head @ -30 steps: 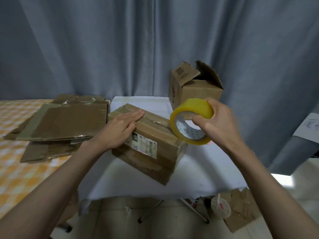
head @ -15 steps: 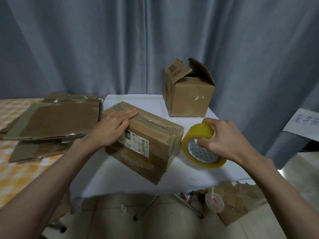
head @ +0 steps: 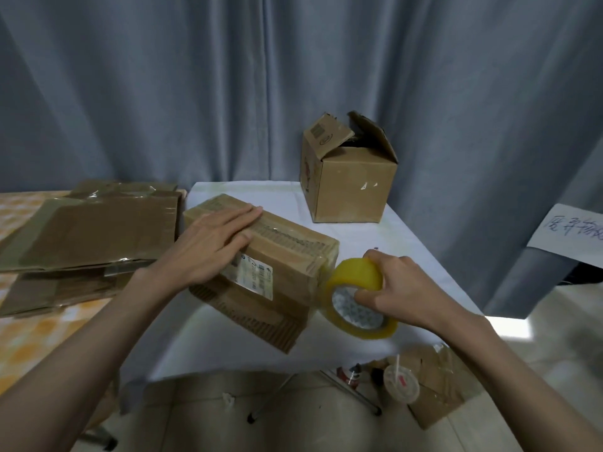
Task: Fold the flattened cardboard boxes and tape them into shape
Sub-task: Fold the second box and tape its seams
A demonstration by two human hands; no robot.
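Pressing tape roll [head: 357, 298] against box [head: 287, 252] edge.

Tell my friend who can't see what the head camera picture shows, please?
A person's left hand presses flat on a cardboard box on a white table, while the right hand holds a yellow tape roll against the box's end. Flat cardboard lies stacked to the left, and an open box stands behind.
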